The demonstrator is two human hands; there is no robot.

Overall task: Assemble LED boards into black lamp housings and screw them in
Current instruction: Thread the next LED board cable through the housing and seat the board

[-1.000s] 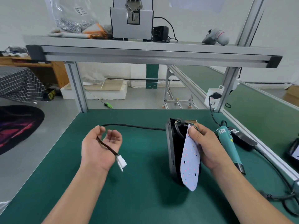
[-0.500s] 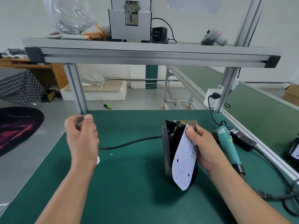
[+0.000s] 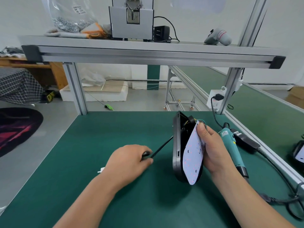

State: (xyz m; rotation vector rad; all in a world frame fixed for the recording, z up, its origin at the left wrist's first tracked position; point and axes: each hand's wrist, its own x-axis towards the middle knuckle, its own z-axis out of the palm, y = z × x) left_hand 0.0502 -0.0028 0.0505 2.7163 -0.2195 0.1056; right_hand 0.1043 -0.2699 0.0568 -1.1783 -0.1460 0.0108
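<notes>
A black lamp housing (image 3: 177,145) stands on its edge on the green table (image 3: 98,132). A white LED board (image 3: 193,155) leans against its open side, tilted out. My right hand (image 3: 212,148) grips the board, with the thumb on its top edge near thin coloured wires (image 3: 199,120). A black cable (image 3: 162,146) runs from the housing's left side to my left hand (image 3: 130,160), which grips it low over the table. The cable's white connector (image 3: 100,170) pokes out behind that hand.
A teal electric screwdriver (image 3: 232,150) lies right of the housing, its cord (image 3: 279,183) looping to the table's right edge. A power adapter (image 3: 245,140) lies beside it. An aluminium shelf (image 3: 148,53) crosses overhead. Another lamp (image 3: 298,153) sits at the far right.
My left hand came down from the far left to the table near the housing, still holding the cable. The cable now runs taut to the housing. The board and right hand barely shifted.
</notes>
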